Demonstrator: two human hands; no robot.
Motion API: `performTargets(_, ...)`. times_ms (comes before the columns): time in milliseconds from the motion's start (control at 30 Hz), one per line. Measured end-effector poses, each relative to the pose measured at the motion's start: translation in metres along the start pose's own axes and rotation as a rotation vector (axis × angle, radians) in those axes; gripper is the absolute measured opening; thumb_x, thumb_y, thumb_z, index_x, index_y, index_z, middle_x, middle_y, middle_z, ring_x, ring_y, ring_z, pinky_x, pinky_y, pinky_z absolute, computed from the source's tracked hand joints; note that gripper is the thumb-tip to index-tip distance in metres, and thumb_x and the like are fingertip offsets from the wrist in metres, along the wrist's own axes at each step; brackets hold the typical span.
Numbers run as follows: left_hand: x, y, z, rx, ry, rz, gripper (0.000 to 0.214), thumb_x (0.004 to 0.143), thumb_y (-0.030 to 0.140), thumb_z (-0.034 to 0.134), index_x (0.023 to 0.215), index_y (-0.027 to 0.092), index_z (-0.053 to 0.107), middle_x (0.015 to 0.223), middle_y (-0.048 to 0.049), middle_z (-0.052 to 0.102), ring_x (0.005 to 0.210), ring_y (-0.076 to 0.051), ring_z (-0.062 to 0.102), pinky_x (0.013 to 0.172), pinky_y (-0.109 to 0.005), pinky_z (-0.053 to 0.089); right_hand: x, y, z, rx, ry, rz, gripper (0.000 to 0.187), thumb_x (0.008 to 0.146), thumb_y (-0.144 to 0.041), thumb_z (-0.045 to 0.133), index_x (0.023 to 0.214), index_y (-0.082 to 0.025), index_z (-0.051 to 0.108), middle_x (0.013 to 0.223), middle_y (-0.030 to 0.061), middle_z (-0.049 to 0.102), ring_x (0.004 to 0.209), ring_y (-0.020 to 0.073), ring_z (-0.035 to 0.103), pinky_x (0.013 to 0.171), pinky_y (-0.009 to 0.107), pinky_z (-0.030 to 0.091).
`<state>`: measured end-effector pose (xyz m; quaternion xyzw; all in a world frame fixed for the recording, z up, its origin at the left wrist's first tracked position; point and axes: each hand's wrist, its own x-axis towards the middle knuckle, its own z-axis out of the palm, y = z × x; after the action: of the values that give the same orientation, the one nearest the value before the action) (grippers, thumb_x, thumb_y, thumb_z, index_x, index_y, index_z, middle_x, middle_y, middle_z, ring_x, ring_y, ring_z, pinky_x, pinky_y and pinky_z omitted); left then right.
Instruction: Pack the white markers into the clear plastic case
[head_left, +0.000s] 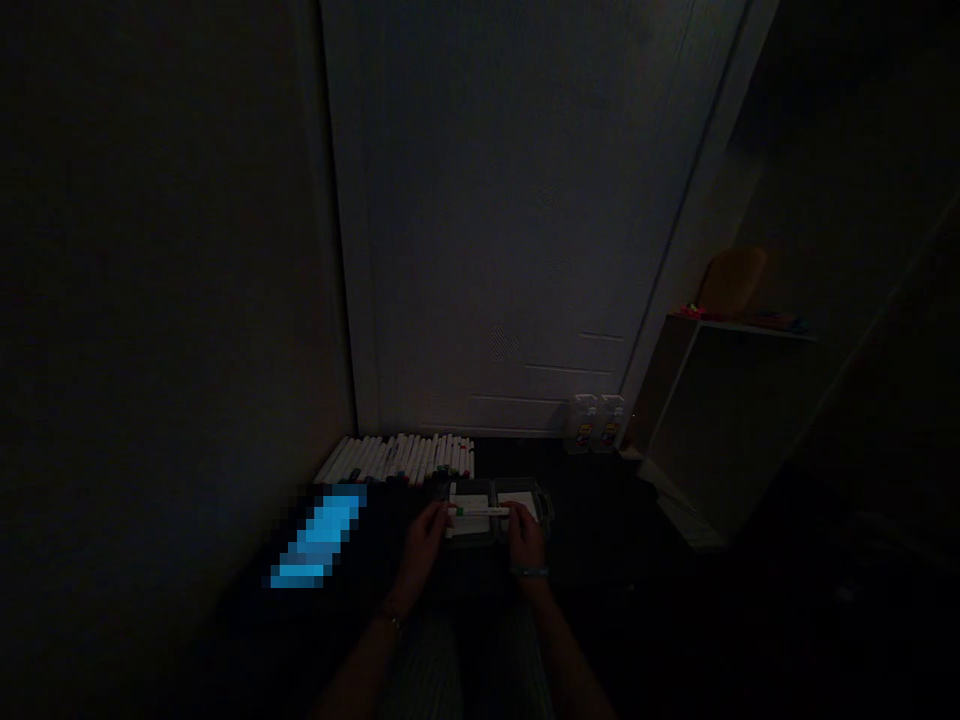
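My left hand (pixel 426 538) and my right hand (pixel 526 536) both grip a white marker with a green band (pixel 480 511), one at each end. The marker lies level just above an open grey plastic case (pixel 491 492), which rests on the dark floor in front of me. White inserts show inside the case, and my hands and the marker hide part of it. Behind the case, a long row of white markers (pixel 397 458) lies side by side against the wall.
To the left, a pixelated bright blue rectangle (pixel 319 535) lies on the floor. Two clear plastic containers (pixel 598 423) stand by a white door (pixel 487 210). A low white shelf (pixel 720 430) stands at the right. The room is dim.
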<state>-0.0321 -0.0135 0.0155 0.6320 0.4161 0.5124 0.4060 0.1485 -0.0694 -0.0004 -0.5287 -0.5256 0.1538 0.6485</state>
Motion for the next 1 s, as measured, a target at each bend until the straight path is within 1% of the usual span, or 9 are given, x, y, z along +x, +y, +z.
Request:
performTargets(100,-0.0003,-0.0006,-0.0001,0.002,-0.006,-0.015,0.042,0.075,0.052,0.047,0.089,0.016,0.064,0.085,-0.0045,0.068,0.082,-0.02,0.061,0.075,-0.029,0.046,0.0,-0.0013,-0.0002,-0.013,-0.006,0.002,0.031,0.09,-0.034,0.037,0.096,-0.019,0.062,0.093,0.0061,0.065,0.087,0.0177,0.059,0.078,0.027,0.044)
performTargets(233,-0.0001,-0.0023,-0.0005,0.005,0.01,-0.004,0.04,0.075,0.05,0.049,0.092,0.016,0.063,0.093,-0.0058,0.068,0.09,-0.022,0.06,0.082,-0.032,0.044,0.0005,-0.0026,-0.0006,-0.016,-0.017,0.0,0.03,0.09,-0.034,0.036,0.095,-0.019,0.062,0.092,0.0057,0.065,0.086,0.0173,0.059,0.077,0.026,0.043)
performTargets(300,0.0002,-0.0027,-0.0007,-0.001,0.014,-0.007,0.04,0.075,0.05,0.049,0.091,0.016,0.063,0.094,-0.0063,0.068,0.091,-0.022,0.06,0.083,-0.032,0.044,0.0008,-0.0024,-0.0006,-0.014,-0.016,-0.003,0.031,0.09,-0.034,0.036,0.095,-0.019,0.062,0.091,0.0057,0.065,0.085,0.0172,0.059,0.076,0.026,0.044)
performTargets(433,0.0006,-0.0013,-0.0006,0.005,0.011,-0.022,0.042,0.074,0.052,0.048,0.088,0.016,0.064,0.089,-0.0062,0.068,0.089,-0.023,0.06,0.081,-0.032,0.045,0.0012,-0.0015,-0.0005,-0.026,-0.008,-0.003,0.03,0.089,-0.034,0.037,0.094,-0.019,0.062,0.09,0.0057,0.065,0.085,0.0173,0.059,0.076,0.026,0.043)
performTargets(667,-0.0011,0.0011,-0.0007,-0.019,-0.012,0.002,0.042,0.075,0.051,0.047,0.092,0.016,0.063,0.089,-0.0049,0.068,0.086,-0.021,0.06,0.079,-0.03,0.045,0.0015,-0.0042,-0.0004,-0.03,0.004,-0.01,0.031,0.089,-0.036,0.037,0.092,-0.018,0.063,0.088,0.0054,0.066,0.083,0.0168,0.06,0.075,0.025,0.044)
performTargets(867,-0.0003,0.0029,-0.0003,0.014,-0.006,-0.027,0.043,0.074,0.053,0.047,0.089,0.016,0.063,0.08,-0.0038,0.067,0.08,-0.021,0.06,0.074,-0.029,0.046,0.0005,-0.0072,-0.0012,-0.032,0.007,-0.016,0.031,0.09,-0.036,0.037,0.093,-0.018,0.063,0.09,0.0055,0.065,0.084,0.0171,0.059,0.075,0.025,0.044)
performTargets(1000,-0.0009,0.0046,0.0003,0.015,0.009,-0.012,0.043,0.074,0.054,0.048,0.087,0.016,0.064,0.084,-0.0044,0.067,0.083,-0.021,0.06,0.076,-0.03,0.046,-0.0001,-0.0057,-0.0009,-0.044,0.002,-0.017,0.031,0.09,-0.035,0.036,0.093,-0.019,0.062,0.089,0.0055,0.065,0.083,0.0172,0.059,0.075,0.026,0.043)
